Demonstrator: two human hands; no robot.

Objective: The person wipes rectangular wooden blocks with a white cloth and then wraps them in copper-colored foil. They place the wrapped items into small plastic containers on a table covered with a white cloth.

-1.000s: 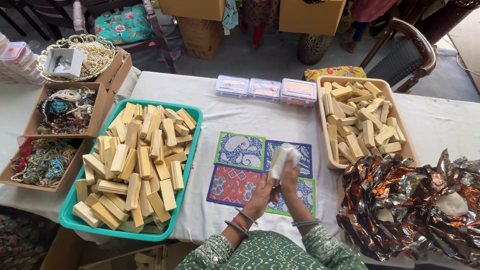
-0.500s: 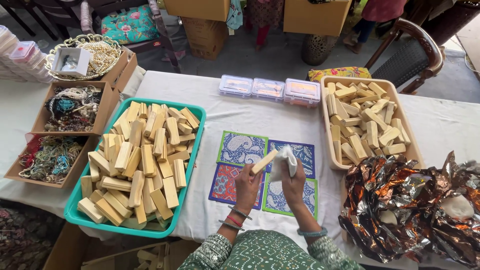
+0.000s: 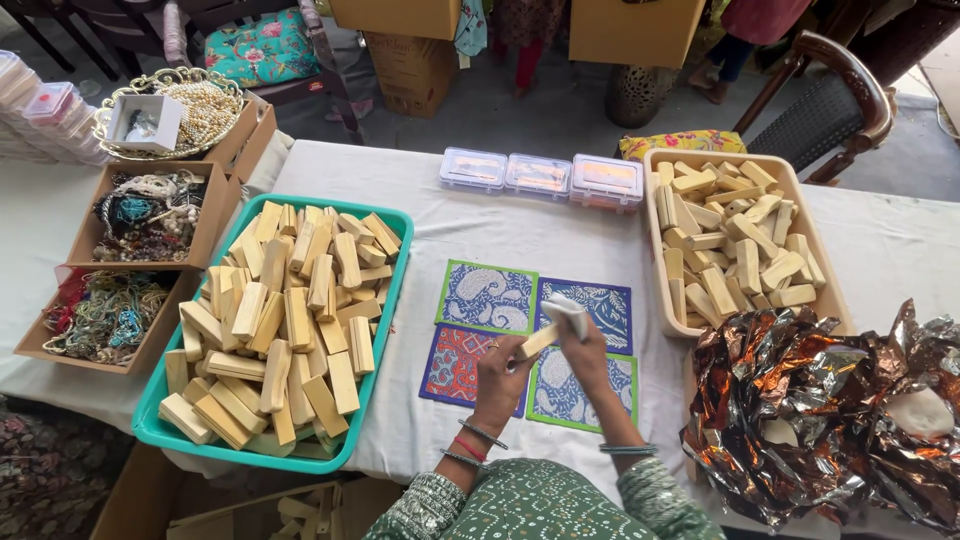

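Wooden block [image 3: 538, 342] half-hidden, white cloth [image 3: 566, 312] bunched

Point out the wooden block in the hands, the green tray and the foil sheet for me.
Wooden block [image 3: 537, 343], head view, on its bare middle.
Green tray [image 3: 392, 291], head view, on its right rim.
Foil sheet [image 3: 800, 400], head view, on its crumpled middle.

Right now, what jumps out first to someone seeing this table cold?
Probably the teal tray at left, heaped with pale wooden blocks, and a beige tray of the same blocks at upper right. In the middle the left hand holds one wooden block while the right hand presses a white cloth to it, above four patterned mats. Crumpled coppery foil fills the lower right.
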